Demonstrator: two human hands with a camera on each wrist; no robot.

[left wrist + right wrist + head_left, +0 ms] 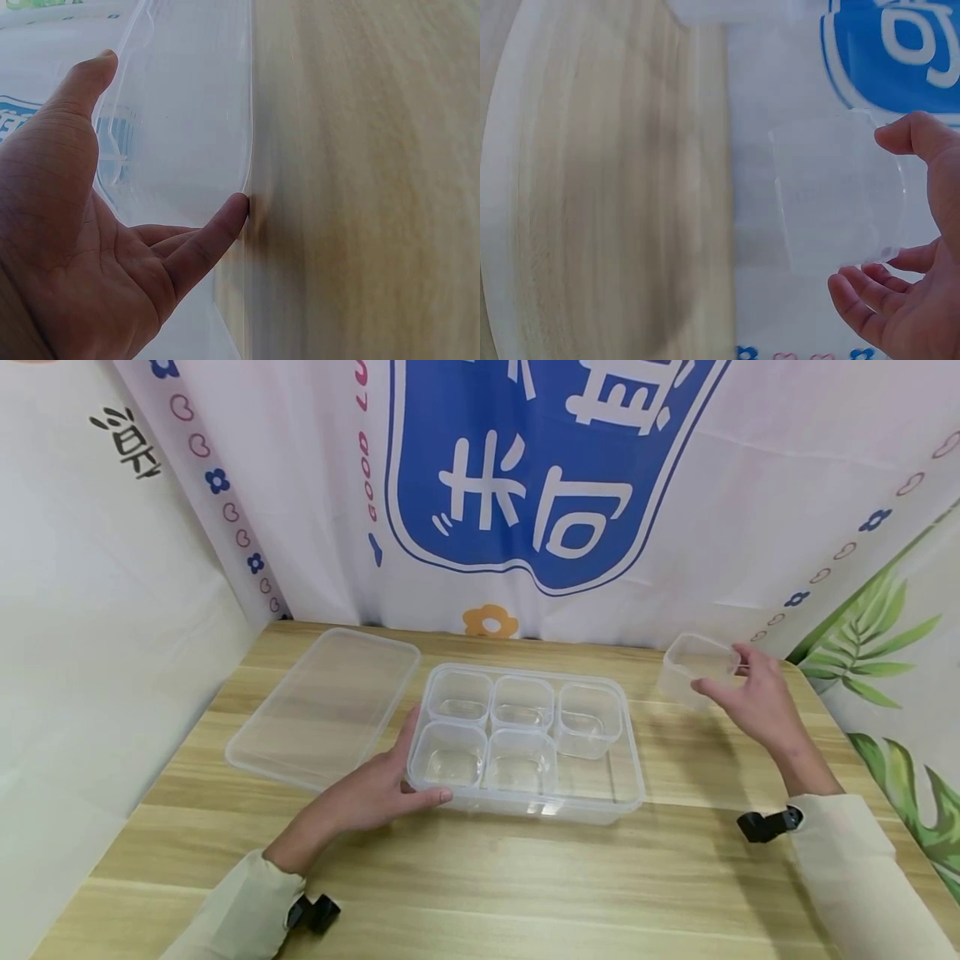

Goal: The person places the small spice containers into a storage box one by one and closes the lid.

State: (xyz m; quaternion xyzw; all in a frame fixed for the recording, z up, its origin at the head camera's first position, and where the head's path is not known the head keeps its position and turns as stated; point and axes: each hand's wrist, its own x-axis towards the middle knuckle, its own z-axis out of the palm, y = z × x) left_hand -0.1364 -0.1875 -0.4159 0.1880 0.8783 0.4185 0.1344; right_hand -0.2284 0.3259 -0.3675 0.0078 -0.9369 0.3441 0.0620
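Note:
A clear rectangular plastic box lies on the table with several small clear square containers inside, and the front right part of its floor is bare. My left hand rests against the box's left end, its thumb along the front rim and its fingers spread at the side; the left wrist view shows the box wall beside the fingers. At the back right, my right hand grips a similar small clear container between thumb and fingers. In the right wrist view this container appears raised above the table.
A flat translucent lid lies to the left of the box, partly behind my left hand. The wooden table ends at the back against a printed cloth. Another cloth with green leaves hangs along the right side.

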